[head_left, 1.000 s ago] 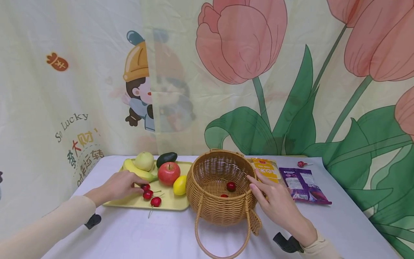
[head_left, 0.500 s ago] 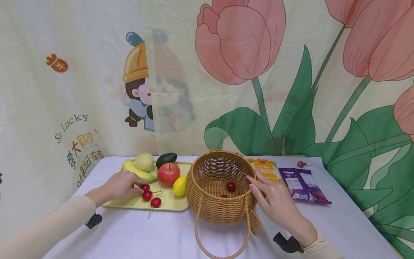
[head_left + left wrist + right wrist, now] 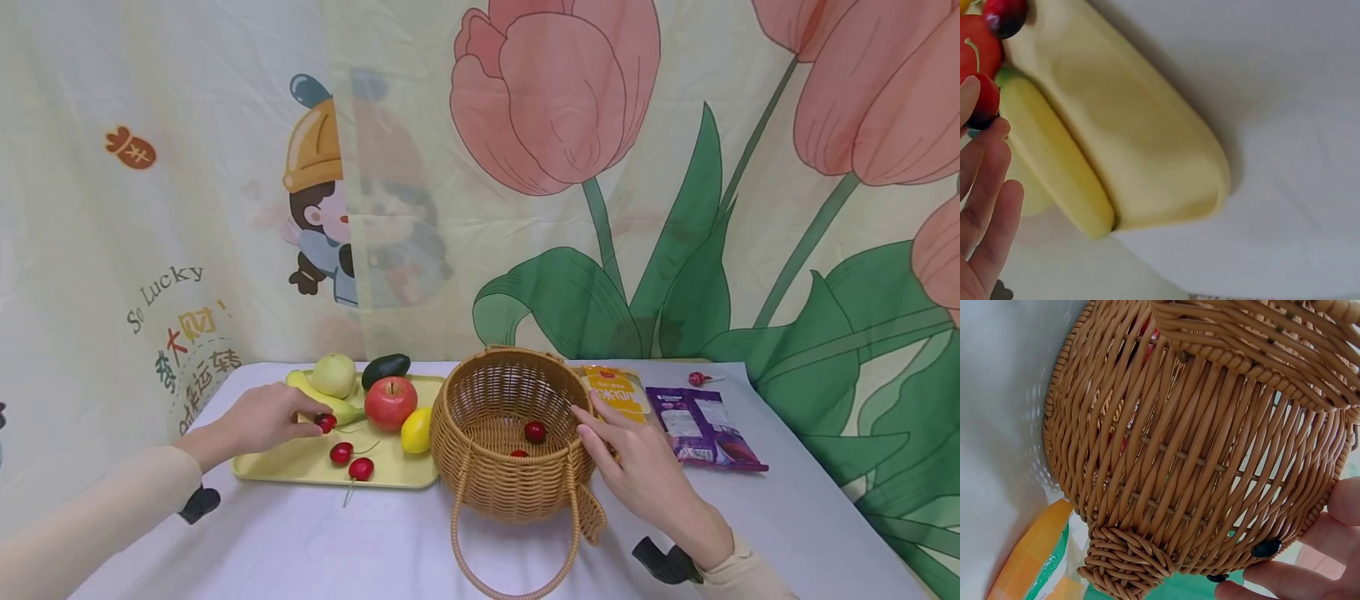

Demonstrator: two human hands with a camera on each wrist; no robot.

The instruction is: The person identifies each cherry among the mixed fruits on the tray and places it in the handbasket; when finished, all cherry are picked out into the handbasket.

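My left hand [image 3: 273, 417] pinches a red cherry [image 3: 325, 422] by thumb and fingertips, over the yellow tray [image 3: 262, 468]. In the left wrist view the same cherry [image 3: 986, 103] shows its green stem. Two more cherries lie nearby: one cherry [image 3: 341, 453] on the tray, another cherry [image 3: 361, 469] by its front rim with the stem hanging over. My right hand [image 3: 648, 467] holds the rim of a round wicker basket [image 3: 510, 492], thumb and fingers at its right side. Inside the basket lies a dark red cherry [image 3: 535, 432], and part of another red one shows behind the front rim.
On the tray are a banana [image 3: 303, 386], a pale green round fruit [image 3: 334, 376], an avocado [image 3: 386, 370], an apple [image 3: 391, 403] and a lemon [image 3: 417, 431]. Right of the basket lie an orange packet [image 3: 617, 390], a purple packet [image 3: 705, 429] and a lollipop [image 3: 699, 378]. The basket's handle [image 3: 459, 533] hangs forward.
The left hand has drawn one cherry leftward and away from the other two. The right hand and the basket have stayed in place.
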